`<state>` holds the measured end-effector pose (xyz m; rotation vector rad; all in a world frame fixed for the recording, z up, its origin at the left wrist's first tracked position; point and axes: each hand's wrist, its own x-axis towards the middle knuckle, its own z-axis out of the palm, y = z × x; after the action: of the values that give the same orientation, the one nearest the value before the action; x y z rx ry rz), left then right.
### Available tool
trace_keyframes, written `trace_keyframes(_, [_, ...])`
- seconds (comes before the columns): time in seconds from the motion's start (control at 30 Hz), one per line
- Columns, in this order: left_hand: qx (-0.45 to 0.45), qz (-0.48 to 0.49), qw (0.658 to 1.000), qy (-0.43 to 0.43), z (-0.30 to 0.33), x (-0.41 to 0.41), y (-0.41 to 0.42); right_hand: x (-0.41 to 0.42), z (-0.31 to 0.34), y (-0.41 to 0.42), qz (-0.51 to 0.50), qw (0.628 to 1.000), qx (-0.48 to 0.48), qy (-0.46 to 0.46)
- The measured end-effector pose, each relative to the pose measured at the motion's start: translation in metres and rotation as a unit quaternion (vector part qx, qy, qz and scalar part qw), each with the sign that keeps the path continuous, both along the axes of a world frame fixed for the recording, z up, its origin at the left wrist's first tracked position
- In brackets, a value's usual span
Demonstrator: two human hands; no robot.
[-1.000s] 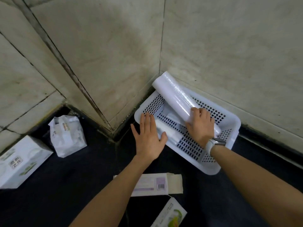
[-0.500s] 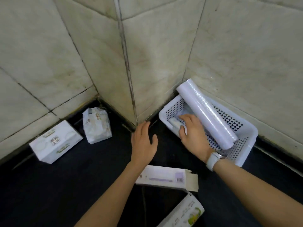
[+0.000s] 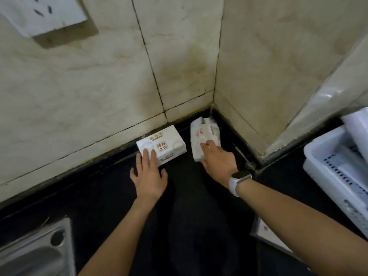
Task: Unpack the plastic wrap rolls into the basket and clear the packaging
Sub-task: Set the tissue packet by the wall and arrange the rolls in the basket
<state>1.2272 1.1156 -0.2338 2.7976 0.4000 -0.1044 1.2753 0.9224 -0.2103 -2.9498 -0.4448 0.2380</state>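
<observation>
Plastic wrap roll (image 3: 356,124) shows only as a pale end at the far right edge, lying in the white perforated basket (image 3: 326,164), which sits on the black desk (image 3: 83,200) against the tiled wall. Well to the left of it, in the wall corner, two other packages. White carton (image 3: 167,145) with green and orange print lies flat, its back edge along the foot of the wall. My left hand (image 3: 148,176) is spread palm down, fingertips (image 3: 145,154) resting on the carton's near corner, gripping nothing. Just right of the carton, apart from it, a crumpled white packet (image 3: 200,136) with a torn dark opening at its top end, tucked into the corner. My right hand (image 3: 217,159) lies over the packet's near end, fingers loosely fanned across its face; cannot tell whether the thumb has closed under the edge. White smartwatch (image 3: 239,179) on that wrist. Flat white box (image 3: 266,234), partly hidden under my right forearm, lies on the desk near the basket. Steel sink corner (image 3: 33,250) at lower left. White wall socket (image 3: 45,12) high at upper left.
</observation>
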Motion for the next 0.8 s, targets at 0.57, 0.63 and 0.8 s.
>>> trace_keyframes(0.57, [-0.388,0.147,0.881,-0.229,0.022,0.016,0.03,0.024,0.047,0.025,0.089,0.919,0.357,-0.143])
trace_keyframes(0.63, [-0.485,0.19,0.818,-0.244,0.027,0.018,0.036,0.031,0.041,0.036,0.114,0.937,0.317,-0.097])
trace_keyframes(0.8, [-0.496,0.15,0.836,-0.182,0.019,0.017,0.042,0.043,0.034,0.036,0.176,0.971,0.162,-0.03])
